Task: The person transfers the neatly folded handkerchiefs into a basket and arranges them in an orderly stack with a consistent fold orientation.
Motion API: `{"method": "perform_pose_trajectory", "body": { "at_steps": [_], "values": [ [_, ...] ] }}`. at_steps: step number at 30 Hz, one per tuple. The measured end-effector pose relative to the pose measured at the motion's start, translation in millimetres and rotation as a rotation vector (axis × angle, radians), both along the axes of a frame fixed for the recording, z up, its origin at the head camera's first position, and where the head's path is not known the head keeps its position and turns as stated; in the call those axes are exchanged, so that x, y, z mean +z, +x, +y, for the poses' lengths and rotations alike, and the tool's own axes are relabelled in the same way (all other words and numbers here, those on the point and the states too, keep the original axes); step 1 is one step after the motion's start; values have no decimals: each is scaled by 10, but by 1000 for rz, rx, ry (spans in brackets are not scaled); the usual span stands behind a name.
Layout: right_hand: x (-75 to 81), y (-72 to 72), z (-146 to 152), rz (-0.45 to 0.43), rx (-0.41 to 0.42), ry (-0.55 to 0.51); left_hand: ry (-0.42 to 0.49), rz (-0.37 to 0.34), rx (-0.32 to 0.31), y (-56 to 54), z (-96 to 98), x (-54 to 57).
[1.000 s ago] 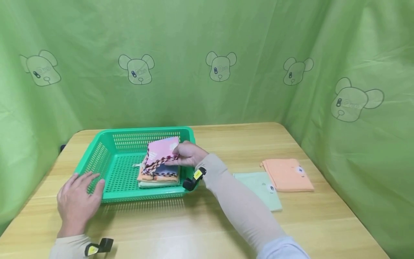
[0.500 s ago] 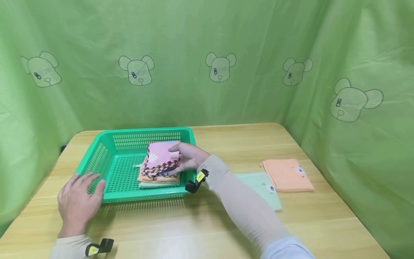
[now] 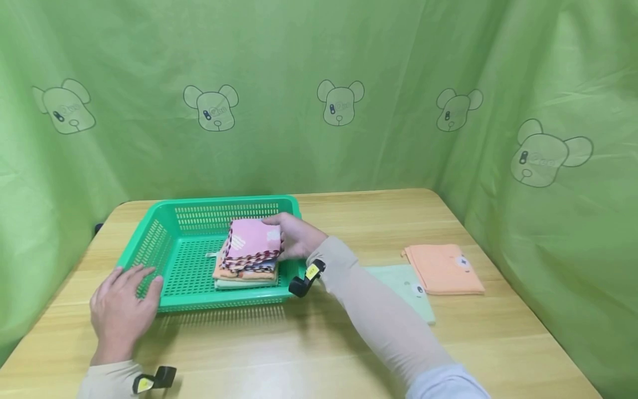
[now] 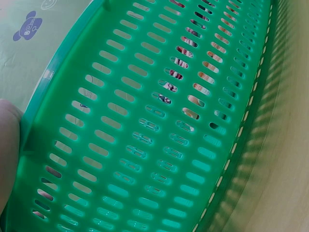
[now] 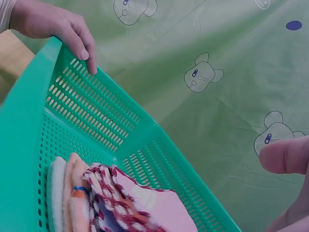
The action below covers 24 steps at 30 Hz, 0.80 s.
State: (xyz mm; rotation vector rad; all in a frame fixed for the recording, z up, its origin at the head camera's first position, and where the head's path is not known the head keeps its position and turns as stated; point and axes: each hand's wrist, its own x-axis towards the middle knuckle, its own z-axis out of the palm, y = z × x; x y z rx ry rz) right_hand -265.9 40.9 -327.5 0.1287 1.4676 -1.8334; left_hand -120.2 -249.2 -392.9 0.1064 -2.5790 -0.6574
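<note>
Lying flatter than a second ago, the pink cloth (image 3: 253, 237) is topping the folded stack (image 3: 244, 275) inside the green basket (image 3: 219, 302). Beside its right edge, the right hand (image 3: 301, 238) is standing spread; whether fingertips are touching cloth, one cannot tell. The left hand (image 3: 122, 310) is resting, fingers apart, over the corner rim. Only the right wrist view is showing a gap between thumb (image 5: 285, 157) and cloth.

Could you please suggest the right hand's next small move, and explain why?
Probably draw the right hand away from the green plastic basket: the pink folded cloth lies on the cloth stack, and the right wrist view shows the thumb clear of it.
</note>
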Motion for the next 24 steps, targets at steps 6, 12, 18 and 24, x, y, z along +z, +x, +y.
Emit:
{"method": "perform_pose_trajectory", "body": {
  "at_steps": [6,12,18,24],
  "values": [
    [10,-26,17,62,7,20,-2,-2,3,0,0,2],
    [16,-38,46,75,-7,23,-5,1,5,5,2,-5],
    [70,-35,62,76,-18,-9,-2,11,0,4,9,5],
    [117,-39,138,96,-41,-21,1,18,-3,5,16,5]
  ]
}}
